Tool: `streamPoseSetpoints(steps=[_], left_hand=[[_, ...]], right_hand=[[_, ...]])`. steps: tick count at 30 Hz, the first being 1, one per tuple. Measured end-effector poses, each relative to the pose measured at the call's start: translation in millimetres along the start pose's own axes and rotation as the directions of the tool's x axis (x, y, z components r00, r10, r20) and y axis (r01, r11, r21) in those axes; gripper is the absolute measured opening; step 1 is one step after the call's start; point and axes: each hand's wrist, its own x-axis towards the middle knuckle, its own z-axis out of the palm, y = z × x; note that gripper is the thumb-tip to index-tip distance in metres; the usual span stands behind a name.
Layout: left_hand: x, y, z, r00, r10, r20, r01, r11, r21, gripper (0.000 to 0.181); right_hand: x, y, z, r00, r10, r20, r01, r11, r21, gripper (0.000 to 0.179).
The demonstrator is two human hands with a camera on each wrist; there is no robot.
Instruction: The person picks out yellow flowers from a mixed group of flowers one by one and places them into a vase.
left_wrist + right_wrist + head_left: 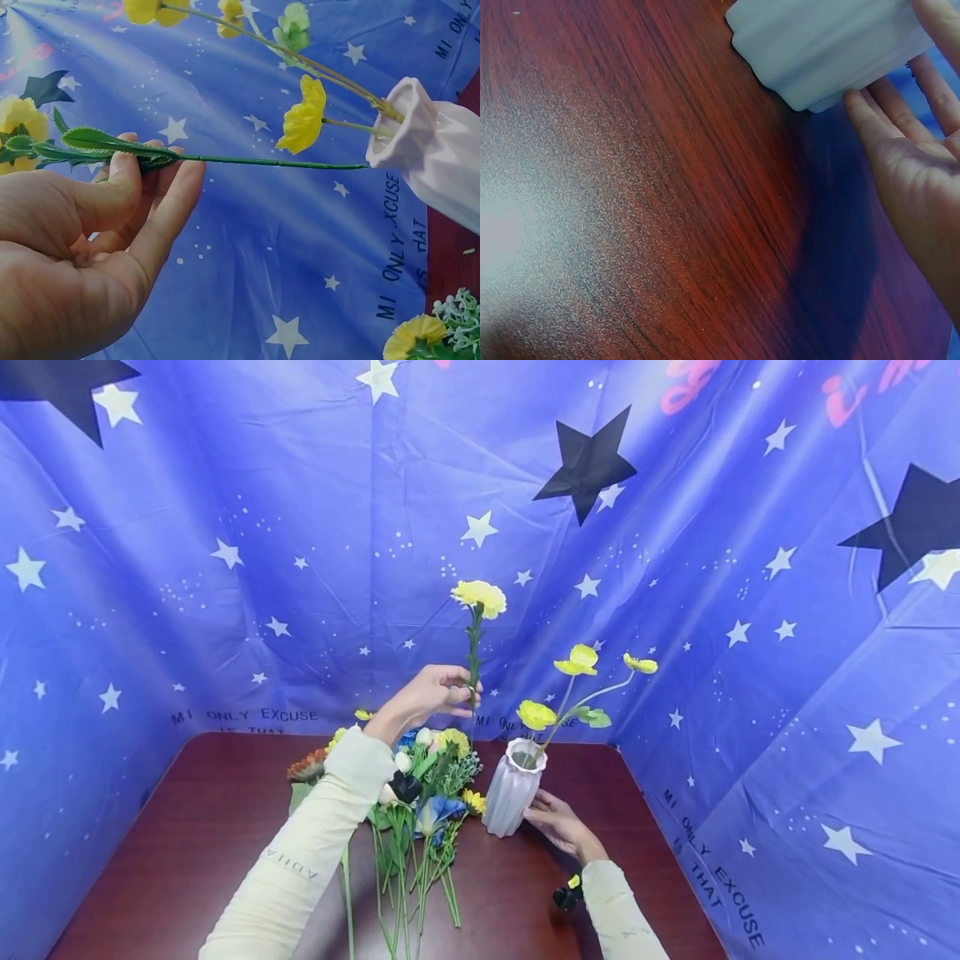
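Note:
My left hand (442, 691) pinches a yellow carnation (480, 598) by its green leafy stem, bloom up. In the left wrist view, the tip of that stem (277, 163) appears close to the rim of the white ribbed vase (442, 150); whether they touch I cannot tell. Several yellow poppies (537, 715) stand in the vase, leaning out to the right. At the vase's lower right side, my right hand (557, 821) holds it near the base, thumb and fingers against its wall (832, 45). The vase stands on the table.
A loose pile of artificial flowers (420, 810) lies left of the vase, its stems toward the near edge. A small black object with a yellow bit (567, 893) is by the right wrist. Blue star-printed cloth (420, 527) encloses the dark red table (202, 827).

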Motion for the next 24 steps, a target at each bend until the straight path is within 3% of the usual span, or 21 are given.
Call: streamPoseSetpoints(steps=[12,20,24], left_hand=[[4.3,-3.1,8.7,0.999,0.028,-0.017,-0.029,0.999,-0.022,0.028],[12.7,4.9,17.2,0.999,0.032,-0.019,-0.032,0.999,-0.018,0.027],[16.3,7.3,24.4,0.998,0.062,-0.022,-0.062,0.998,-0.022,0.025]], right_hand=[[-0.7,2.1,-0.1,1.000,0.020,-0.011,-0.020,1.000,-0.010,0.072],[1.8,-1.5,0.5,1.000,0.018,-0.009,-0.018,1.000,-0.004,0.071],[2.2,-2.6,-1.4,1.000,0.020,-0.012,-0.020,1.000,-0.005,0.073]])
